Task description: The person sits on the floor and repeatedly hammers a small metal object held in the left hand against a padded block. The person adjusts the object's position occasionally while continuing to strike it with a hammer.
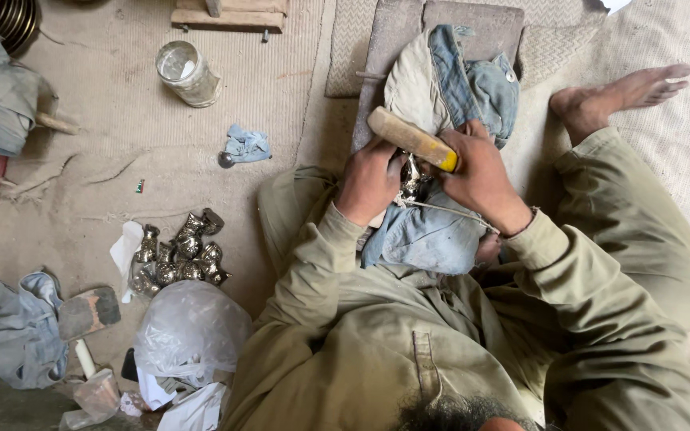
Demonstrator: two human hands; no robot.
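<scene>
I sit on the floor with a blue denim cloth over my lap. My left hand presses down on a small shiny metal piece that rests on the cloth. My right hand grips a wooden-handled tool with a yellow band, held slanting just above the metal piece. A thin cord runs from the piece toward my right wrist. More denim and pale cloth lie bunched on a grey block ahead of my hands.
A heap of shiny metal cups lies on the mat to the left. Nearby are a glass jar, a small blue rag, a plastic bag, a brush and my bare foot.
</scene>
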